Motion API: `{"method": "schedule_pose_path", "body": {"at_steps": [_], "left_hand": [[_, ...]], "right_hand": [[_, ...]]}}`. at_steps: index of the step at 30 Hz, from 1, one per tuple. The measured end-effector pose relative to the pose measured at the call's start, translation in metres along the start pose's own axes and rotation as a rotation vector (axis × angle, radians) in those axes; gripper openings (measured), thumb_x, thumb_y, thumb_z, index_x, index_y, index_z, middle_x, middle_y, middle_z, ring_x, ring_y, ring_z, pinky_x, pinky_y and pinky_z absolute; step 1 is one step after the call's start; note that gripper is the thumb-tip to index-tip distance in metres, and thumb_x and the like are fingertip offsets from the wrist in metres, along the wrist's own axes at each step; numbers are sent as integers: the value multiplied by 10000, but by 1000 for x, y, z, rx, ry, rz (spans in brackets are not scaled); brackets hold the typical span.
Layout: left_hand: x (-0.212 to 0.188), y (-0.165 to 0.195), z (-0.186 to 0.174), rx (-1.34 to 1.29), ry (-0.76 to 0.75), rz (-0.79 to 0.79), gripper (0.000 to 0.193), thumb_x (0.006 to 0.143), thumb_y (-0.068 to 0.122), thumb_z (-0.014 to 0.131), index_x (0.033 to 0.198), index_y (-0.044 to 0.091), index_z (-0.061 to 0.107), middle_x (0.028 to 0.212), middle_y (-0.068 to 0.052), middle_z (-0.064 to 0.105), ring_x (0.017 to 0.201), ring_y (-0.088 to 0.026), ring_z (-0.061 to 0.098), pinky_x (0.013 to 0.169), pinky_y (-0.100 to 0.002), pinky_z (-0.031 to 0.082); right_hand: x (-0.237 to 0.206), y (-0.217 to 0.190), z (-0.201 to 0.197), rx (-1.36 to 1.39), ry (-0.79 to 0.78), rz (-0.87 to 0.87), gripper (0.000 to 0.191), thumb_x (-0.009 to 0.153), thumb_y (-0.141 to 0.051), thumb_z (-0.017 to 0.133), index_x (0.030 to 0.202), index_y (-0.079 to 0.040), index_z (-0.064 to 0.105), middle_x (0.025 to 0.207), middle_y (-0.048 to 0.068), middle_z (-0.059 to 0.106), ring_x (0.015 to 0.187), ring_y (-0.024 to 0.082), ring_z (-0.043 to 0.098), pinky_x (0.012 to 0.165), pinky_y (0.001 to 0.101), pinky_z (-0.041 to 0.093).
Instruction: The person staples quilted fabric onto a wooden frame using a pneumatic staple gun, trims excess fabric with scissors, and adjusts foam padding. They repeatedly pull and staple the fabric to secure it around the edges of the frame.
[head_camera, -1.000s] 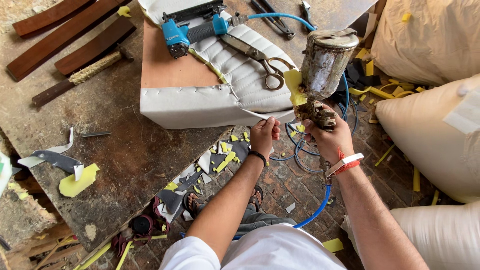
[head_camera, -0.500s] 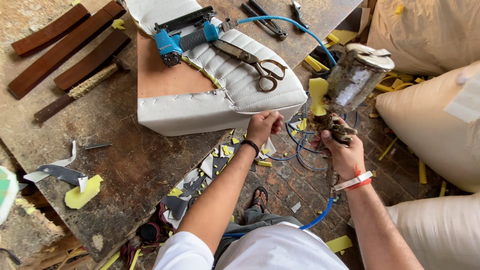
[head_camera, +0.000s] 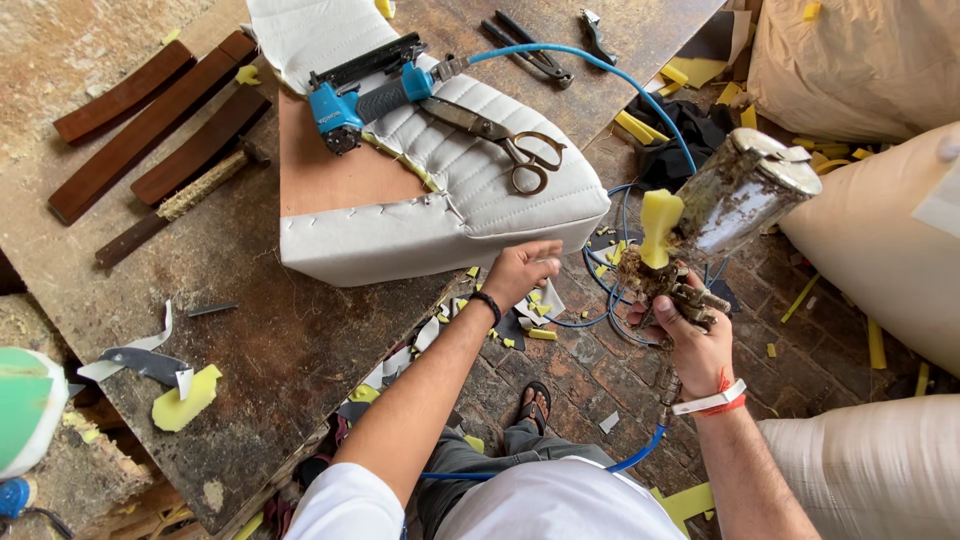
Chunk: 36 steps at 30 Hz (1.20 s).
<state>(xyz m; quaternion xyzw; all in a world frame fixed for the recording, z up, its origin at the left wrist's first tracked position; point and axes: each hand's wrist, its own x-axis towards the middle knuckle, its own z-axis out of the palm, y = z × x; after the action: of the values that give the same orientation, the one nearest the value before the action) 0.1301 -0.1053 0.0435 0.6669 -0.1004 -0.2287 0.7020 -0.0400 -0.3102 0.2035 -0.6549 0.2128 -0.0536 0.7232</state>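
My right hand (head_camera: 692, 340) grips a grimy spray gun (head_camera: 665, 285) with a tilted metal cup (head_camera: 742, 190) on top and a yellow foam scrap stuck to its nozzle. A blue hose (head_camera: 640, 450) runs down from its handle. My left hand (head_camera: 520, 270) hovers with loose fingers just under the front edge of a white quilted seat cushion (head_camera: 450, 210) on the workbench, holding nothing. On the cushion lie a blue pneumatic stapler (head_camera: 365, 95) and a pair of scissors (head_camera: 500, 140).
Dark wooden slats (head_camera: 150, 110) and a hammer (head_camera: 180, 200) lie on the worn workbench (head_camera: 230, 330) to the left. Pliers (head_camera: 530, 55) rest at the far edge. Large tan sacks (head_camera: 870, 200) stand at right. Yellow foam scraps litter the brick floor (head_camera: 590, 370).
My right hand has raised the spray gun and tilted its cup further right. My left hand has let go of the cushion's edge and opened a little.
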Motion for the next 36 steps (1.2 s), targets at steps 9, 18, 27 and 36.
{"method": "schedule_pose_path", "body": {"at_steps": [9,18,27,36], "left_hand": [[2,13,37,-334,8,-126,234,953,163,678,1175,148,752,1055,17,777,850,-84,715,690,-244,578],[25,33,63,-182,-2,-164,250,956,135,648,1187,113,741,1093,-7,778,901,-75,723,750,-231,594],[21,20,57,-151,53,-42,232,938,137,669,1126,73,789,1015,-60,793,854,-107,738,722,-245,585],[-2,42,18,322,336,87,221,837,271,704,952,138,838,909,-32,816,787,-112,770,713,-248,598]], "right_hand": [[-1,11,-19,56,30,-20,459,970,-190,660,1402,-66,564,993,73,733,883,189,738,763,299,580],[-3,8,-29,109,-10,-111,401,976,-158,686,1345,-38,588,982,73,733,888,183,729,721,259,533],[-2,-5,-31,159,-90,-132,400,949,-159,710,1298,-15,580,976,84,714,887,222,740,786,323,605],[10,-2,-14,78,-154,-122,488,962,-161,687,1412,-24,553,1002,85,720,902,216,735,779,292,579]]}}
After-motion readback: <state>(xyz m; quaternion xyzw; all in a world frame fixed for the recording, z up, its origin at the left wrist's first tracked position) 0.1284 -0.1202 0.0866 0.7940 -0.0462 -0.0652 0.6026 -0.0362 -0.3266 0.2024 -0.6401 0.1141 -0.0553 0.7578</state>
